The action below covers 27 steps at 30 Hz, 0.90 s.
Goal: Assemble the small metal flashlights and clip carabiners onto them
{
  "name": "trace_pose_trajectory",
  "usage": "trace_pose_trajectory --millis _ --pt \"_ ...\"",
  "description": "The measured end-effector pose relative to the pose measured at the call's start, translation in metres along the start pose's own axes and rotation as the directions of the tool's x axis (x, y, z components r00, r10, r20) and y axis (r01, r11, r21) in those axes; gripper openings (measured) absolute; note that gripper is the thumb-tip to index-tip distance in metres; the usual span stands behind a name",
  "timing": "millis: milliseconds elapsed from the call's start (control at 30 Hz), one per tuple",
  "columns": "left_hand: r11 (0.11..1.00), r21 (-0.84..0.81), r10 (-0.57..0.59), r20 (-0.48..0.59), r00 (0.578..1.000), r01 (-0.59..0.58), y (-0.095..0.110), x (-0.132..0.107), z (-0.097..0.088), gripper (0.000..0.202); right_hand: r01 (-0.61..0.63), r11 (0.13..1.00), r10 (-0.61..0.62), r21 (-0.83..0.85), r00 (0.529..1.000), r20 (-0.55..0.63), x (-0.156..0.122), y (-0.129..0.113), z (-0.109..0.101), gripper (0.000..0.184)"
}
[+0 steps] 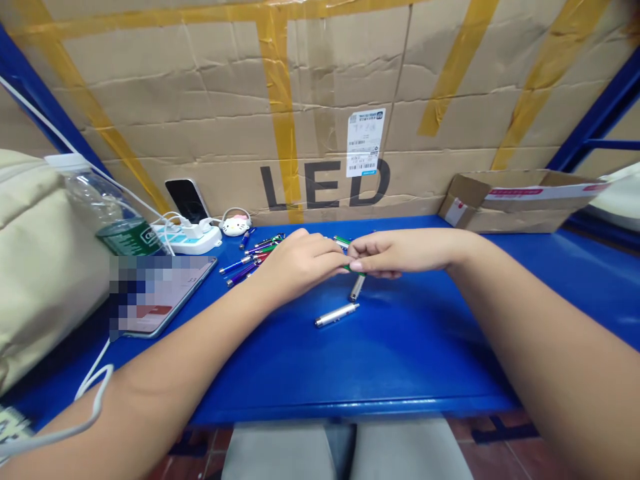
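Note:
My left hand [310,260] and my right hand [383,255] meet over the table, fingertips pinched on a small green penlight [361,273], mostly covered by the fingers. Just below my right hand lies a silver penlight [356,289], its upper end close to the fingers. Nearer to me, a second silver penlight [337,315] rests at a slant on the blue tabletop. Behind and left of my left hand is a loose pile of penlights [245,267] in blue, purple, red and green, partly hidden by that hand.
A phone [173,300] lies at left beside a beige bag [45,267] and a bottle [127,233]. Behind it are a white power strip [200,241], another phone [186,200] and a white cat-faced item [235,225]. An open cardboard box [520,207] stands back right, before a large carton [220,120].

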<state>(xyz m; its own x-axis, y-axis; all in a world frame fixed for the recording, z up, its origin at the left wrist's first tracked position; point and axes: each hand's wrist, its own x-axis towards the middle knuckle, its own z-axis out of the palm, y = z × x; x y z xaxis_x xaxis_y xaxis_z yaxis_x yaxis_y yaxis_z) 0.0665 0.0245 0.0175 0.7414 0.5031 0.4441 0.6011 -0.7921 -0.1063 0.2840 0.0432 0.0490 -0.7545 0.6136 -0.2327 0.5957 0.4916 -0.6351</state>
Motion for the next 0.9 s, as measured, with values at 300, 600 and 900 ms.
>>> trace_pose_trajectory --millis 300,600,900 --pt "0.763 -0.417 -0.538 0.014 0.843 0.494 0.006 0.011 0.005 0.019 -0.235 0.798 0.009 -0.555 0.925 -0.379 0.019 -0.017 0.022 0.022" --pt "0.674 -0.564 -0.536 0.071 0.841 0.477 0.004 0.016 0.024 0.022 -0.428 0.645 0.097 -0.633 0.868 -0.487 0.014 -0.017 0.02 0.03" --pt "0.96 -0.071 -0.253 0.201 0.946 0.272 -0.002 0.018 0.046 0.022 -0.432 0.775 0.188 -0.461 0.854 -0.485 0.008 0.008 -0.005 0.026"
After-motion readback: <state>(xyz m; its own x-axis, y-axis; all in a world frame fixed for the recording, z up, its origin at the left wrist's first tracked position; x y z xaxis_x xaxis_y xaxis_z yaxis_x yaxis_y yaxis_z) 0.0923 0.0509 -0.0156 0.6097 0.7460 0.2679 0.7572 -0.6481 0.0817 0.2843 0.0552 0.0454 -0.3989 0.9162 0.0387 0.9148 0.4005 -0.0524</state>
